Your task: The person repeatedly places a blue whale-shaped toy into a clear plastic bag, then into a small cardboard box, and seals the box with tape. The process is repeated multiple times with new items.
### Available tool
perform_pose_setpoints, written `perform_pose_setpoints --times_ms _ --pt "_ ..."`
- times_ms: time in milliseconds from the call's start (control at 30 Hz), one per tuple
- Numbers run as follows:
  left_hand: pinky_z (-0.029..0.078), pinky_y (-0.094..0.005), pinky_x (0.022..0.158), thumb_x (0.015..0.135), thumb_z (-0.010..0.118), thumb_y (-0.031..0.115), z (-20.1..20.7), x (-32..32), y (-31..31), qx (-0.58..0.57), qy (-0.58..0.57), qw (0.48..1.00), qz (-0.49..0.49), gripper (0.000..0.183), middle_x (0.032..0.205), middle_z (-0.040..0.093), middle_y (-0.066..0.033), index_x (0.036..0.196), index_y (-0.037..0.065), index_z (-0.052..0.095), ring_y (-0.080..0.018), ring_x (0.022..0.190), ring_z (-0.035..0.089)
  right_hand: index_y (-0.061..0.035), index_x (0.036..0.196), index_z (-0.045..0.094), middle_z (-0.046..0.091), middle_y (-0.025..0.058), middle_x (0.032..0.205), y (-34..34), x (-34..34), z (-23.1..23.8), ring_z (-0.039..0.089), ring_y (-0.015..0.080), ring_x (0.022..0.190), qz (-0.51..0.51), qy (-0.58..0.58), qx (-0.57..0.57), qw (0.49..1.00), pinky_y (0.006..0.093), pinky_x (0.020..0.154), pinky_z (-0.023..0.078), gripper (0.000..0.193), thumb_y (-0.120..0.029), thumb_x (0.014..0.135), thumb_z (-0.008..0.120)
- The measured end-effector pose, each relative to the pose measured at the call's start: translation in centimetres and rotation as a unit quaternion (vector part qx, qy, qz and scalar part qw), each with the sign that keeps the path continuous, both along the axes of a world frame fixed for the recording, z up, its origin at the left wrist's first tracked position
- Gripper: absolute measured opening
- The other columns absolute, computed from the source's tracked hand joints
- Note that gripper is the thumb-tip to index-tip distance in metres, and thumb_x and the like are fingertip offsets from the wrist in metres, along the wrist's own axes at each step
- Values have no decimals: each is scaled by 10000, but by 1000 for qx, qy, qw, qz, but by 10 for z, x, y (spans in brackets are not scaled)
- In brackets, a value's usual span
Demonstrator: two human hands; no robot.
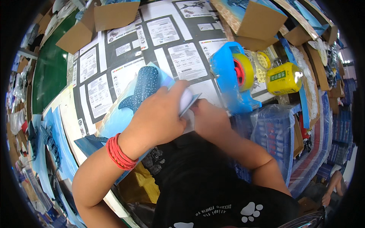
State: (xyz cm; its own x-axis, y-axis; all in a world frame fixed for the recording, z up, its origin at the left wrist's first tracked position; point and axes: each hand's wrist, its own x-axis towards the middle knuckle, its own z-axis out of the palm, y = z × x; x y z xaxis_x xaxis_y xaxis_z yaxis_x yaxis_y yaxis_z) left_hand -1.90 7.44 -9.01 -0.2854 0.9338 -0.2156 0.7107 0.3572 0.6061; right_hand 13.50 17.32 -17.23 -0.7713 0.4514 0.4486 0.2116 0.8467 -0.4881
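A light blue printed carton (118, 119) with a spotted whale shark picture lies slanted in front of me on the worktable. My left hand (161, 112) is closed over it, fingers bent around its near right end. A rounded white part (186, 99) shows beside those fingers; I cannot tell what it belongs to. At this same end, my right hand (210, 119) is slightly blurred, its fingers pinched by a thin raised edge that looks like a carton flap. Its fingertips are partly hidden. A red cord bracelet (121, 152) circles my left wrist.
Printed cardboard sheets (188, 60) cover the worktable. To the right stand a blue tape dispenser (224, 62) with yellow tape and a yellow container (285, 78). Open cartons (262, 21) line the far side. Blue shark-printed pieces (51, 146) lie left. Another person's arm (334, 186) shows lower right.
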Motion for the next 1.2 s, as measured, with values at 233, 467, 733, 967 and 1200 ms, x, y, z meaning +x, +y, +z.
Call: perform_pose_setpoints --times_ms 233,467,733,967,1200 --pt "523 -485 845 744 691 72 -4 1 -1 24 6 1000 12 680 1023 615 -250 1381 155 467 -469 953 630 -32 955 578 526 29 599 0 -8 4 514 148 492 -35 -14 -547 837 305 447 399 277 -269 1064 487" --pt "517 -494 864 737 690 75 -1 14 0 11 30 999 2 681 1108 591 -246 1377 153 473 -483 1006 614 -52 1012 568 462 -7 592 4 3 -1 384 61 433 17 77 -815 574 218 390 286 240 -273 1069 497" --pt "504 -475 928 748 699 99 10 10 0 18 38 999 -8 666 1174 639 -280 1377 88 481 -475 1097 608 -57 824 725 694 151 726 57 72 102 667 298 639 -125 -25 -155 980 412 631 520 368 -390 962 650" --pt "520 -506 881 778 689 148 7 14 16 24 75 996 -35 657 1090 641 -305 1394 72 473 -493 996 636 -52 823 728 694 116 705 340 273 146 659 206 624 -499 -35 70 863 351 607 511 352 -389 921 696" --pt "537 -489 861 857 762 369 21 16 -2 36 108 993 -27 721 1232 548 -263 1425 52 450 -458 1026 628 -37 983 724 741 167 911 422 242 80 706 319 851 -424 -189 -68 883 417 774 554 389 -410 874 726"
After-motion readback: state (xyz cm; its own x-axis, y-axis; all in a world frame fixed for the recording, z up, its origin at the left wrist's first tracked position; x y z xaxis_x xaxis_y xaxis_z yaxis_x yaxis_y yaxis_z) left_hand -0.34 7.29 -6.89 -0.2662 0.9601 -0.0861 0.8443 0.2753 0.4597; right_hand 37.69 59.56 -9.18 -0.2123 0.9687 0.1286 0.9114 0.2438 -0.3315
